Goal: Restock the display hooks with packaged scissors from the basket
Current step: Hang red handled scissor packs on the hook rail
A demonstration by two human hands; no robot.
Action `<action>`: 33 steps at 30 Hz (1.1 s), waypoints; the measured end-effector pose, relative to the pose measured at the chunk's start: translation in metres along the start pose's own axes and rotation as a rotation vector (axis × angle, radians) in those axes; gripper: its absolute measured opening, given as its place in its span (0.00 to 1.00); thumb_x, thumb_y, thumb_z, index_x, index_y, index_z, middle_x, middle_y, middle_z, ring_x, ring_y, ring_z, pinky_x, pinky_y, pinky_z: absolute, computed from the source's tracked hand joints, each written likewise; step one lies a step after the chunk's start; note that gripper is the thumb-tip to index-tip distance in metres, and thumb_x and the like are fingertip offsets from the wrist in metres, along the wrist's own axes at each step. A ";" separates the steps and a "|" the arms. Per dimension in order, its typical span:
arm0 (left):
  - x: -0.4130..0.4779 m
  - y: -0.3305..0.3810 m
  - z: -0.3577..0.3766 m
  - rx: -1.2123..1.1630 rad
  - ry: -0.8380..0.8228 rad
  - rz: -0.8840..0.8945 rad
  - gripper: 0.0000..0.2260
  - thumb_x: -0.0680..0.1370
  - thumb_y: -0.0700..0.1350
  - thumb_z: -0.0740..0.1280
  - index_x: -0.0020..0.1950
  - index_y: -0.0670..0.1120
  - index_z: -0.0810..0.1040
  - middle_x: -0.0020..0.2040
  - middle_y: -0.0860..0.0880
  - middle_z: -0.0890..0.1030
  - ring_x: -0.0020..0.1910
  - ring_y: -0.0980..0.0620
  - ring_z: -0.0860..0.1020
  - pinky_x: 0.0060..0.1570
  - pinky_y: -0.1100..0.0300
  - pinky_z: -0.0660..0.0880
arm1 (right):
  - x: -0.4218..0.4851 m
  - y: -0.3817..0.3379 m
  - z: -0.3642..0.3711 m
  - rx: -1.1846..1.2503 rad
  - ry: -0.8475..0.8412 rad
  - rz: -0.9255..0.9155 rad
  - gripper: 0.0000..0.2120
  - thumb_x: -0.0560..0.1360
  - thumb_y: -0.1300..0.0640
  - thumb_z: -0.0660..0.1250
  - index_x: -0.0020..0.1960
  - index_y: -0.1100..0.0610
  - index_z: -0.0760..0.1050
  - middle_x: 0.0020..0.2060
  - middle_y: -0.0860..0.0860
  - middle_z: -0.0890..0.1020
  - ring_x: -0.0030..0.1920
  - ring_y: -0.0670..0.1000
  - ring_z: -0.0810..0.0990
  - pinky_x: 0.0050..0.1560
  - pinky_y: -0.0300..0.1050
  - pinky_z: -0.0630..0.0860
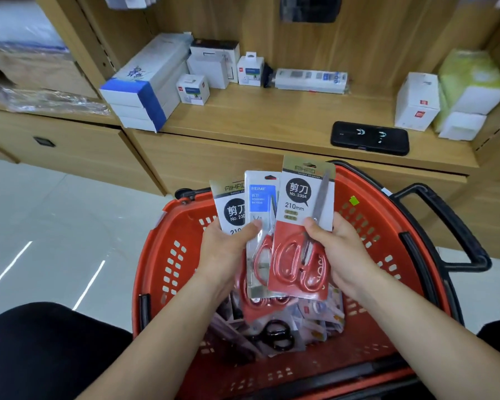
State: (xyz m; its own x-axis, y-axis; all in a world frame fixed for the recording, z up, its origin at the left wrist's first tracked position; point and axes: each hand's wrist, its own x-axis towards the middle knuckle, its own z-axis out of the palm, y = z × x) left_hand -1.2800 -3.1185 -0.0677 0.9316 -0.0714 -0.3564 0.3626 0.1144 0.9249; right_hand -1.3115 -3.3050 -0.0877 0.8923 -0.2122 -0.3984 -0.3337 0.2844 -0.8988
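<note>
Above the red basket (147, 255) on pale floor tiles (55, 226), before a wooden shelf (272, 116) bearing a black phone (370, 138), the left grip (225, 249) pinches two scissors packs (259, 209) and the right grip (339, 249) clasps a third pack (300, 215).

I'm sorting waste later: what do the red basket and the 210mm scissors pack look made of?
Red slotted basket: moulded plastic, slightly glossy, given its uniform colour and regular slots. 210mm scissors pack: printed card, probably with a clear plastic cover, since it shows glare; its grey blade looks like matte metal, its red handles like shiny plastic.
</note>
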 end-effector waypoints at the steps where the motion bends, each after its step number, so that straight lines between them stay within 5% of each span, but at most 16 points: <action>1: -0.001 0.004 -0.002 0.011 0.020 0.013 0.09 0.78 0.35 0.73 0.57 0.45 0.83 0.53 0.44 0.88 0.52 0.40 0.87 0.59 0.38 0.81 | -0.002 -0.003 -0.003 -0.007 0.011 -0.011 0.11 0.83 0.59 0.66 0.65 0.54 0.78 0.52 0.52 0.88 0.52 0.55 0.88 0.55 0.55 0.82; 5: -0.004 0.023 -0.010 0.066 0.059 0.092 0.10 0.78 0.37 0.73 0.57 0.47 0.82 0.51 0.46 0.88 0.51 0.42 0.87 0.57 0.37 0.81 | -0.014 -0.021 -0.013 0.012 0.017 -0.043 0.13 0.80 0.60 0.69 0.63 0.54 0.79 0.52 0.55 0.88 0.50 0.58 0.88 0.49 0.54 0.84; 12: -0.022 0.075 0.004 0.124 0.039 0.257 0.09 0.78 0.38 0.74 0.56 0.47 0.81 0.49 0.48 0.88 0.47 0.45 0.88 0.51 0.43 0.84 | -0.035 -0.075 0.000 0.049 0.008 -0.092 0.09 0.80 0.59 0.69 0.60 0.55 0.81 0.49 0.56 0.88 0.48 0.59 0.88 0.52 0.57 0.83; 17: -0.030 0.134 0.019 0.140 0.058 0.401 0.08 0.78 0.37 0.74 0.55 0.47 0.81 0.48 0.50 0.88 0.46 0.49 0.88 0.47 0.51 0.84 | -0.046 -0.140 0.009 0.037 -0.032 -0.217 0.17 0.78 0.72 0.66 0.62 0.56 0.78 0.47 0.56 0.88 0.42 0.55 0.88 0.44 0.51 0.83; 21: -0.039 0.185 0.027 0.106 0.077 0.471 0.08 0.79 0.39 0.74 0.52 0.52 0.80 0.47 0.51 0.88 0.44 0.50 0.88 0.40 0.56 0.84 | -0.057 -0.197 0.012 0.046 -0.066 -0.368 0.18 0.76 0.72 0.69 0.61 0.55 0.79 0.51 0.58 0.87 0.46 0.55 0.87 0.47 0.52 0.85; 26: -0.054 0.252 0.034 0.090 0.109 0.578 0.08 0.78 0.40 0.74 0.56 0.47 0.82 0.48 0.50 0.88 0.46 0.48 0.87 0.46 0.50 0.84 | -0.074 -0.272 0.022 0.021 0.025 -0.551 0.16 0.75 0.67 0.73 0.59 0.54 0.78 0.51 0.55 0.88 0.49 0.57 0.88 0.56 0.61 0.82; 33: -0.076 0.358 0.054 0.030 0.086 0.756 0.07 0.78 0.41 0.74 0.55 0.49 0.82 0.48 0.51 0.88 0.48 0.47 0.87 0.54 0.40 0.83 | -0.101 -0.390 0.051 -0.002 0.094 -0.786 0.17 0.80 0.63 0.71 0.66 0.52 0.74 0.47 0.51 0.89 0.46 0.55 0.89 0.49 0.57 0.84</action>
State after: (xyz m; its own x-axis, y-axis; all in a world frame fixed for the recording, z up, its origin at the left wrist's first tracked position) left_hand -1.2225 -3.1261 0.2975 0.9254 0.0929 0.3673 -0.3743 0.0741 0.9243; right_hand -1.2557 -3.3469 0.3121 0.8372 -0.4287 0.3396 0.3831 0.0166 -0.9236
